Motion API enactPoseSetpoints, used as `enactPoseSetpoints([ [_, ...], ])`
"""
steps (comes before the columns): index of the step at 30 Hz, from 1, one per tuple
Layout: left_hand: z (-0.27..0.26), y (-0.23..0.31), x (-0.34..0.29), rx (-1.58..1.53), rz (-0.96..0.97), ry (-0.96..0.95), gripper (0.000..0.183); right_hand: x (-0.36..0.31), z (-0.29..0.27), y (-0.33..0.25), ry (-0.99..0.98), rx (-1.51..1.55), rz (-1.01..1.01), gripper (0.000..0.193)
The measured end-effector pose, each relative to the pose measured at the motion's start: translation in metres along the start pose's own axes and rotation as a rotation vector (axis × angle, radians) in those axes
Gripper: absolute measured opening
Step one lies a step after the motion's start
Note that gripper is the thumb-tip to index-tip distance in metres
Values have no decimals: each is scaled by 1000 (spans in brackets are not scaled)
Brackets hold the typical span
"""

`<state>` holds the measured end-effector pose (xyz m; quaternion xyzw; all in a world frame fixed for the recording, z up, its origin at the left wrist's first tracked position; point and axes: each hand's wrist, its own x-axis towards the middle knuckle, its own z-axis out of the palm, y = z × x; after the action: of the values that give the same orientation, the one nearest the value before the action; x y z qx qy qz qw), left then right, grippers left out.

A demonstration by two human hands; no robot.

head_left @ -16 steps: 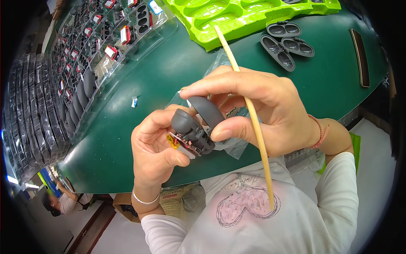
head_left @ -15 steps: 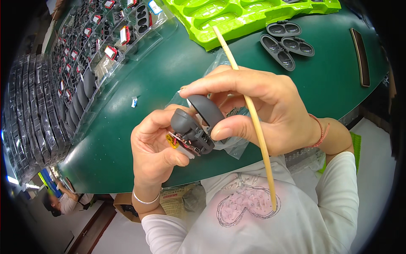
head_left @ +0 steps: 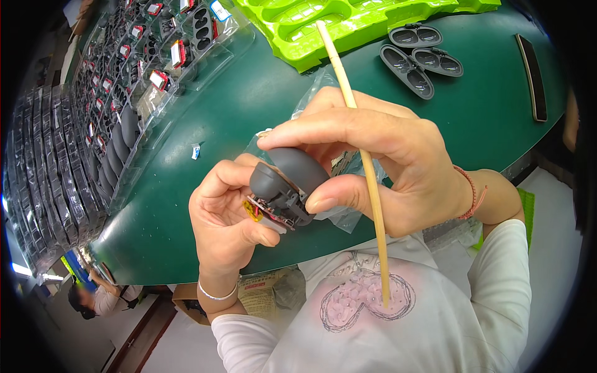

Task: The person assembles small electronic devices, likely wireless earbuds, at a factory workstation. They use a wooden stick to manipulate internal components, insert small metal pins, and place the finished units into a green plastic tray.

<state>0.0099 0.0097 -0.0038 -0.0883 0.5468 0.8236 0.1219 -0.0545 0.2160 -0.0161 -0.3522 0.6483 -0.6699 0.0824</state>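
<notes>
My left hand (head_left: 217,208) grips the inner part of a dark grey earbud charging case (head_left: 268,186). Red wiring, yellow tape and a pale flat piece, perhaps the battery, show on its exposed underside. Between the thumb and fingers of my right hand (head_left: 398,152) is a smooth, rounded dark grey case shell (head_left: 303,166), which lies against the inner part. A bamboo chopstick (head_left: 377,211) is also tucked in my right hand, crossing over its fingers and slanting down toward my shirt. My fingers hide the far side of the case.
A bright green moulded tray (head_left: 305,53) lies at the far edge. Several two-hollow grey case pieces (head_left: 407,68) rest right of it, and a dark phone-like slab (head_left: 531,78) farther right. Clear trays of parts (head_left: 155,118) fill the left. Clear plastic film (head_left: 342,217) lies under my hands.
The shell has tilted and closed up against the inner part, narrowing the gap between them. The chopstick's lower end has swung left.
</notes>
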Motion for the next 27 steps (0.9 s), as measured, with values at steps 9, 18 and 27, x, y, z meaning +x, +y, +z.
enactPoseSetpoints([
  [9,7,-2,0,-80,50,7,47,0,8,5,66,70,-83,45],
  [18,20,5,0,81,157,47,59,0,5,2,-31,180,42,41],
  [27,0,3,4,788,587,-153,66,2,-1,-14,-143,204,388,29],
])
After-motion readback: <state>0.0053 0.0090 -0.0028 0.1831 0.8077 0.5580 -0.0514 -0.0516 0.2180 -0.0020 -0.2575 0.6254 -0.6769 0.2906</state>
